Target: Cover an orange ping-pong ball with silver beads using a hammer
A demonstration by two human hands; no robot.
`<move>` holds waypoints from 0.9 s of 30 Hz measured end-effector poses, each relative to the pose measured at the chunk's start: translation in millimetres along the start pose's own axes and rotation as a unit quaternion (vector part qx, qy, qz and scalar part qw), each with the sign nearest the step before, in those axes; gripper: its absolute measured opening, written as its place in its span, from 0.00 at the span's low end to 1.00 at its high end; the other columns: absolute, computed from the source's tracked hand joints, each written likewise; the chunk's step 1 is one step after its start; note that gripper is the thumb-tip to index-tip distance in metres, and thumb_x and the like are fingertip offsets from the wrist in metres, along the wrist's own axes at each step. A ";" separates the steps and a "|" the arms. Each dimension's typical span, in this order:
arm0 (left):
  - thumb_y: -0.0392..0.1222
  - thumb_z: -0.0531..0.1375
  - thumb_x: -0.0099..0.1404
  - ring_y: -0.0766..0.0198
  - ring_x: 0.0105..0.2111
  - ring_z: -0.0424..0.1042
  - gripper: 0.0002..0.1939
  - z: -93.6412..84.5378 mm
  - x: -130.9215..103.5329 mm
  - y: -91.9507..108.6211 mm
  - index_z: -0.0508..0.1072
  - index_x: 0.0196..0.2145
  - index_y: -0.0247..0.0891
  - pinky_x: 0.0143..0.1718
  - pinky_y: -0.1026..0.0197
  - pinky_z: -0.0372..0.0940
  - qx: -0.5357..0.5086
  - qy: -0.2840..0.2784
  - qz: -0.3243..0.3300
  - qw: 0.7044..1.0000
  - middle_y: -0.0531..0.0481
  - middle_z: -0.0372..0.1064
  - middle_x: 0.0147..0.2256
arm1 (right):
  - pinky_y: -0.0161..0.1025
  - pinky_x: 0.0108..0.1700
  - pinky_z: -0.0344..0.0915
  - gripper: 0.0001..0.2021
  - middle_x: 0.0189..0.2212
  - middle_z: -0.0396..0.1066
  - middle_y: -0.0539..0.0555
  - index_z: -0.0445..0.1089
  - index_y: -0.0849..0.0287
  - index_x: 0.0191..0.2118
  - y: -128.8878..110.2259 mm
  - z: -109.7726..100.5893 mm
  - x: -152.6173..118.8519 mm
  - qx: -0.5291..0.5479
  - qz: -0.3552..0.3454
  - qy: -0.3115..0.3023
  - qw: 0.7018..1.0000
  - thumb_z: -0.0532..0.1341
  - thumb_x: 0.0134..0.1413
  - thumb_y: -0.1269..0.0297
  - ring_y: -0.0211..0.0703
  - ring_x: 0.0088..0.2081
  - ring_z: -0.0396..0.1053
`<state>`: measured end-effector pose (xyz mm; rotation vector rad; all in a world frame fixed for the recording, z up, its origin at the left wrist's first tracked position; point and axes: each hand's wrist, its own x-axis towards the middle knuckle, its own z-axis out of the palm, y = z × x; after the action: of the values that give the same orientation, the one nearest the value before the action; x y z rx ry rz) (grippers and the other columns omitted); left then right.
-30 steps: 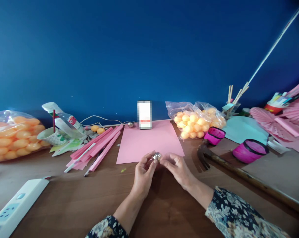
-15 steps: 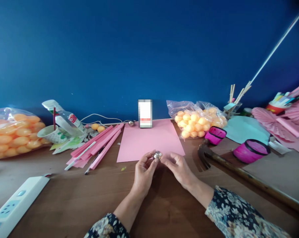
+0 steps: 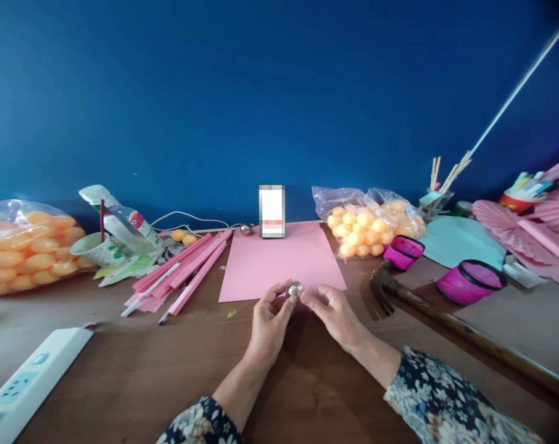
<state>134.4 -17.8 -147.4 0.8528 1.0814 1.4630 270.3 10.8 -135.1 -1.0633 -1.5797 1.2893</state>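
Note:
A small shiny silver ball [image 3: 295,289] is held up over the near edge of the pink paper sheet [image 3: 279,262]. My left hand [image 3: 271,317] pinches it between thumb and fingers from the left. From the other side, my right hand [image 3: 337,314] has its thumb and forefinger closed at the ball's right edge. The fingertips partly cover the ball, so its finer details are hidden. A second silver ball [image 3: 245,229] rests by the sheet's far left corner.
Left of the sheet are pink paper strips [image 3: 182,274], a cup [image 3: 94,250], a bottle [image 3: 122,219] and a power strip [image 3: 39,370]. A bag of orange balls [image 3: 363,228], a hammer [image 3: 427,314] and magenta rings [image 3: 469,283] lie right. A blurred-out phone-shaped object [image 3: 272,211] stands behind.

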 end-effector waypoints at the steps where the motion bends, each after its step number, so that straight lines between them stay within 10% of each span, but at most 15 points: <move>1: 0.41 0.63 0.53 0.57 0.42 0.71 0.19 -0.1 0.1 -0.2 0.70 0.44 0.37 0.47 0.54 0.63 0.002 -0.001 0.001 1.000 0.44 0.73 0.42 | 0.37 0.37 0.64 0.10 0.29 0.71 0.51 0.69 0.61 0.31 0.1 -0.1 0.0 -0.001 0.000 0.000 1.000 0.58 0.51 0.58 0.40 0.32 0.66; 27: 0.41 0.63 0.53 0.58 0.43 0.71 0.19 -0.5 0.2 -0.9 0.70 0.44 0.37 0.48 0.56 0.63 0.014 0.002 0.006 1.000 0.44 0.73 0.42 | 0.35 0.37 0.63 0.10 0.29 0.71 0.51 0.68 0.60 0.31 -0.4 -0.4 -1.2 -0.005 0.004 -0.009 1.000 0.57 0.53 0.58 0.40 0.33 0.66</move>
<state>134.3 -17.7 -148.4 0.8778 1.1035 1.4630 271.0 9.7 -134.7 -1.0683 -1.5971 1.3008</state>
